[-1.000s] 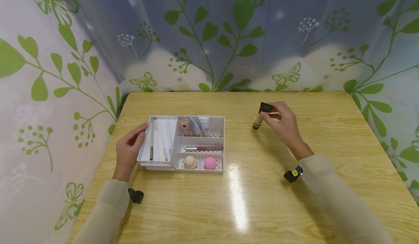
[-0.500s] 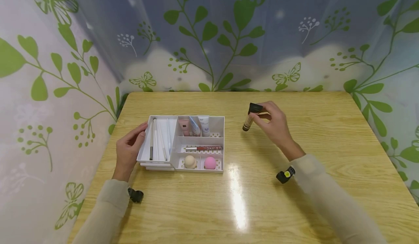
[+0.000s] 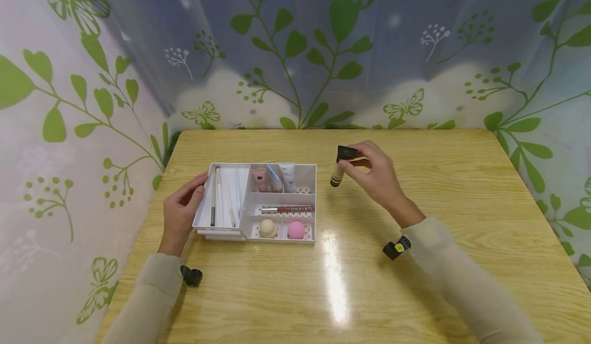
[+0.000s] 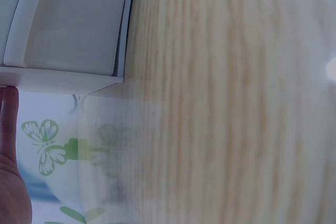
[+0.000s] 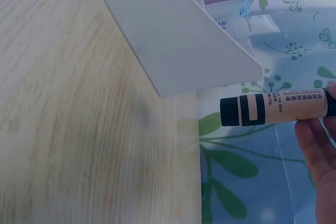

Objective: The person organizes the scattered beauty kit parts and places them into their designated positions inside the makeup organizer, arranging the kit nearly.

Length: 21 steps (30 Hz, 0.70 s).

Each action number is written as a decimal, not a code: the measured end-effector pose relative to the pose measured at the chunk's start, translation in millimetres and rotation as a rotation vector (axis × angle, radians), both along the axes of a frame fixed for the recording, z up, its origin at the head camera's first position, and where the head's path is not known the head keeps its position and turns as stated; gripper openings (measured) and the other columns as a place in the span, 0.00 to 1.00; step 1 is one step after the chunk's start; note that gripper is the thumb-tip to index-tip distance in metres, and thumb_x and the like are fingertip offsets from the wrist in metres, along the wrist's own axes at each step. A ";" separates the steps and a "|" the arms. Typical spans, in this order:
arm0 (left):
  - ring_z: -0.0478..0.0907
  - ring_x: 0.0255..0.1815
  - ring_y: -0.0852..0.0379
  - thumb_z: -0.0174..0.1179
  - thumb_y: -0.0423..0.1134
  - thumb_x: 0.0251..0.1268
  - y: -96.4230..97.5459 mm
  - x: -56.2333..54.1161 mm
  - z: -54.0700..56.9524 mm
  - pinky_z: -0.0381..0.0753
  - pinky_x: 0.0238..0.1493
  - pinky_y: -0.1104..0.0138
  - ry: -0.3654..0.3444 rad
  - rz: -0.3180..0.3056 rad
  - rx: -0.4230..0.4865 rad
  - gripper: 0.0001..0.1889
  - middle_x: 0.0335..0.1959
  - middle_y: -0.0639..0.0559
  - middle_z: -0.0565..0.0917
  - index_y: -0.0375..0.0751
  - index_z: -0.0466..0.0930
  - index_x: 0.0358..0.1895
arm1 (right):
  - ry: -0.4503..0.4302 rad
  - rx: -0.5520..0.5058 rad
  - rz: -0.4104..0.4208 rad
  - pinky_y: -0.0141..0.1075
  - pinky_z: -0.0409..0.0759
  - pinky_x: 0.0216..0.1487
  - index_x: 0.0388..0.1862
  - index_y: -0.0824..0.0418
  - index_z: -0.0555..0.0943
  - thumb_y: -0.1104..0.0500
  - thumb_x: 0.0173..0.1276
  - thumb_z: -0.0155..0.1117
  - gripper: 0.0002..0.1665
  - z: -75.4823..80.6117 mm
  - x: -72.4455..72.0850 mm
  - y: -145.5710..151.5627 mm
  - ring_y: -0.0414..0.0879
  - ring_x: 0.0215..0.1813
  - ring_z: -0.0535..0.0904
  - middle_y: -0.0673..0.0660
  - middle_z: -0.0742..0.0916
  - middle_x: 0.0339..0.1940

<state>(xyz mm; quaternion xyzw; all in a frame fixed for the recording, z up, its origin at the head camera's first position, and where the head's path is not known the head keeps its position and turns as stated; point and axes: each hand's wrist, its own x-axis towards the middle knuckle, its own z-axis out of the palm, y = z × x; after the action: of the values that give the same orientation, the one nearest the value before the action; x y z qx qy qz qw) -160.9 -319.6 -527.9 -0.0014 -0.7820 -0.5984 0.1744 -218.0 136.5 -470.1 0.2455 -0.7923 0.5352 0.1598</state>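
My right hand (image 3: pixel 376 175) pinches a beige cosmetic tube (image 3: pixel 338 169) with black ends, holding it nearly upright in the air to the right of a white organizer box (image 3: pixel 281 195). In the right wrist view, the tube (image 5: pixel 294 106) has printed lettering and a black banded cap, apart from the box's side wall (image 5: pixel 184 40). My left hand (image 3: pixel 182 208) rests against the box's left side, and a straight finger (image 4: pixel 9 124) touches that wall in the left wrist view. Several small tubes (image 3: pixel 289 176) stand in the box's back compartment.
Makeup brushes (image 3: pixel 214 195) and thin sticks lie in the box's left tray. A lip gloss tube (image 3: pixel 287 209) occupies the middle compartment. A beige sponge (image 3: pixel 268 228) and a pink sponge (image 3: pixel 296 229) sit in front. The wooden table (image 3: pixel 369 282) meets a patterned curtain (image 3: pixel 323 77) behind.
My right hand has moved left with the cosmetic tube, bringing it closer to the box. The left hand and the box have stayed in place.
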 end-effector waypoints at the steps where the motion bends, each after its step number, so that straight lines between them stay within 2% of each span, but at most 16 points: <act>1: 0.83 0.66 0.71 0.62 0.39 0.83 -0.1 0.1 -0.1 0.79 0.65 0.80 0.000 0.001 0.001 0.16 0.68 0.48 0.88 0.41 0.89 0.65 | -0.001 0.002 0.003 0.25 0.87 0.55 0.58 0.69 0.86 0.69 0.72 0.75 0.17 1.3 0.4 -1.3 0.38 0.52 0.85 0.62 0.86 0.51; 8: 0.83 0.65 0.71 0.62 0.38 0.82 -0.2 0.1 -0.7 0.80 0.63 0.81 0.003 0.007 0.005 0.16 0.67 0.49 0.89 0.40 0.89 0.65 | -0.016 0.020 0.022 0.25 0.87 0.54 0.58 0.69 0.86 0.69 0.72 0.75 0.17 13.2 4.7 -9.5 0.43 0.51 0.86 0.62 0.86 0.50; 17: 0.83 0.65 0.71 0.62 0.36 0.82 0.1 -0.4 -0.7 0.80 0.64 0.80 0.011 0.001 0.024 0.16 0.66 0.49 0.89 0.38 0.89 0.64 | 0.009 0.008 0.044 0.25 0.88 0.53 0.56 0.69 0.86 0.69 0.71 0.76 0.16 27.1 7.4 -19.8 0.36 0.50 0.84 0.61 0.87 0.49; 21: 0.83 0.65 0.71 0.62 0.36 0.82 0.0 -0.7 -0.8 0.79 0.64 0.80 0.015 0.003 0.023 0.16 0.66 0.50 0.89 0.37 0.89 0.64 | 0.024 -0.006 0.053 0.26 0.88 0.52 0.55 0.69 0.86 0.70 0.71 0.76 0.15 32.5 8.0 -25.9 0.36 0.49 0.85 0.61 0.87 0.49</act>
<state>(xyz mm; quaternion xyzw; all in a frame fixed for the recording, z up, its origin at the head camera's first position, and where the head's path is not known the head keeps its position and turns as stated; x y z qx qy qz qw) -161.7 -319.5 -528.7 -0.0026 -0.7737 -0.6072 0.1809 -210.0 110.6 -437.6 0.2724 -0.7820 0.5386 0.1557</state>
